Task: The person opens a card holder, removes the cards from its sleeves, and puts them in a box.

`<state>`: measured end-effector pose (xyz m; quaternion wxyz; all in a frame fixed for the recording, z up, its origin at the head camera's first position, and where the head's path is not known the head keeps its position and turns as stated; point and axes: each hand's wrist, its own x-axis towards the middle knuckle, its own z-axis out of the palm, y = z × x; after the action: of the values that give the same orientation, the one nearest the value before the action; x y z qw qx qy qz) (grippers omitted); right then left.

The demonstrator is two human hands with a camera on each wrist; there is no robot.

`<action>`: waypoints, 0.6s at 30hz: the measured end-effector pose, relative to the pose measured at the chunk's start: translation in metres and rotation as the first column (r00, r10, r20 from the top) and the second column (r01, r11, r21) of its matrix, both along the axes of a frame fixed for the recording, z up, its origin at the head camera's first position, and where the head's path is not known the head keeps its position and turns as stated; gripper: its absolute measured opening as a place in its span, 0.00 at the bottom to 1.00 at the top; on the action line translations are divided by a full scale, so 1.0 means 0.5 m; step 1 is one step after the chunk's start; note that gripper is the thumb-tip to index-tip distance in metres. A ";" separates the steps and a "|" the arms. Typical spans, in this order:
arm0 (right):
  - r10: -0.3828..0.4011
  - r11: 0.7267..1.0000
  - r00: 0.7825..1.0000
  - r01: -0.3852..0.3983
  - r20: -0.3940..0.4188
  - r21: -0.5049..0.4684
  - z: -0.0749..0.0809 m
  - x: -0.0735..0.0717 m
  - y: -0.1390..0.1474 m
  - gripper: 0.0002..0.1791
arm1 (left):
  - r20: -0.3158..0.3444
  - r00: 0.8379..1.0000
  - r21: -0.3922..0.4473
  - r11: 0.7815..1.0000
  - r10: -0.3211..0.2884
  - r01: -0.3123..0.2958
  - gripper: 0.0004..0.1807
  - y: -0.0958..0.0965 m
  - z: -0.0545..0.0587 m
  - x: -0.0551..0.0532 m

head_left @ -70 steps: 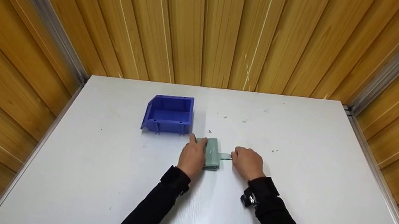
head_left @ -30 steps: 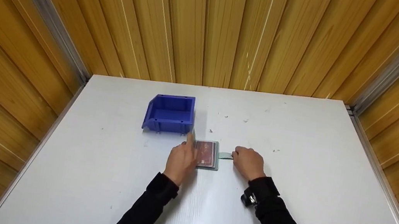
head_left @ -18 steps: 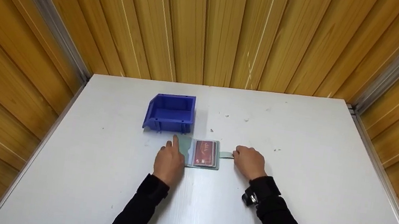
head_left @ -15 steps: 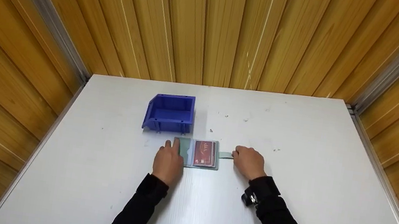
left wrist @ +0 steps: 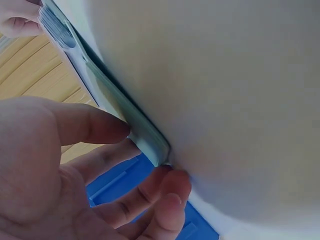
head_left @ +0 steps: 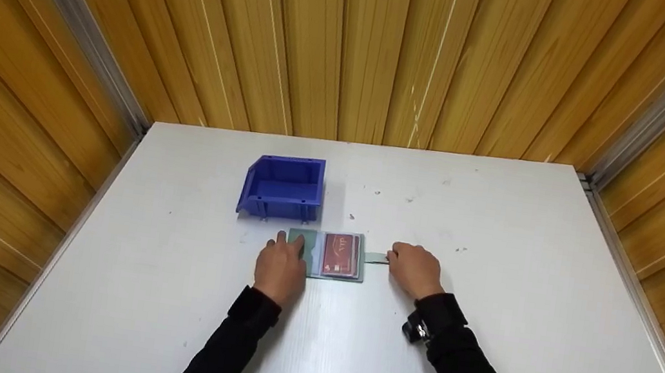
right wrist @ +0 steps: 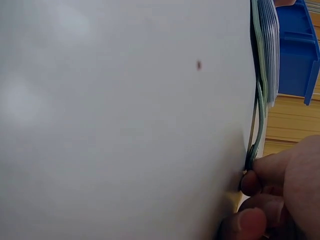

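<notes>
The wallet (head_left: 315,257) lies open on the white counter (head_left: 495,235), between the 2 hands and just below the blue bin (head_left: 279,209) in the head view. Its green cover is folded out to the left; on the right side a red card (head_left: 340,255) with pale lettering faces up in a clear page. In the right wrist view the pages (right wrist: 270,50) show edge-on as a thin stack.

The left hand (head_left: 281,270) is at the cover's outer end. Its fingers are partly bent, with a small gap to the thumb, and they hold the cover by its edges: the left wrist view shows the thumb tip touching 1 edge and other fingertips at the far corner. How firmly they press, I cannot tell.

The right hand (head_left: 415,270) is curled nearly closed and pinches the end of the strap (head_left: 376,258) between thumb and fingers. The strap runs from the wallet's right edge to that hand, low over the counter.

The bin sits apart from the wallet, its lower, sloped end to the left. Both arms wear black sleeves (head_left: 211,358), and a small black device (head_left: 415,328) is at the right wrist. Wood-patterned walls (head_left: 364,54) stand on 3 sides of the counter.
</notes>
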<state>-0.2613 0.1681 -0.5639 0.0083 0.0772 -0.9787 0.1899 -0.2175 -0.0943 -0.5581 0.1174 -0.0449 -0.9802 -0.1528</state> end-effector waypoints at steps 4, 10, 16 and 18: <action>0.005 1.000 1.000 -0.005 0.009 -0.001 0.005 0.001 0.002 0.12 | 0.001 1.000 0.011 1.000 -0.004 0.004 0.21 0.001 0.000 -0.003; -0.037 0.998 0.999 0.036 -0.018 -0.046 0.005 0.002 0.002 0.09 | 0.019 1.000 0.065 0.998 -0.022 0.021 0.21 0.003 -0.001 -0.010; 0.137 0.989 0.990 -0.138 -0.019 -0.056 0.002 0.000 -0.025 0.32 | -0.006 1.000 0.050 0.999 -0.009 0.009 0.21 0.000 -0.005 -0.008; 0.218 0.976 0.976 -0.217 0.017 -0.037 0.003 0.001 -0.035 0.42 | -0.020 1.000 0.045 0.999 -0.013 0.013 0.21 0.001 -0.006 -0.009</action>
<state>-0.2610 0.1506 -0.5622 -0.0214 0.1815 -0.9610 0.2075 -0.2218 -0.0939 -0.5611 0.1271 -0.0501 -0.9750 -0.1751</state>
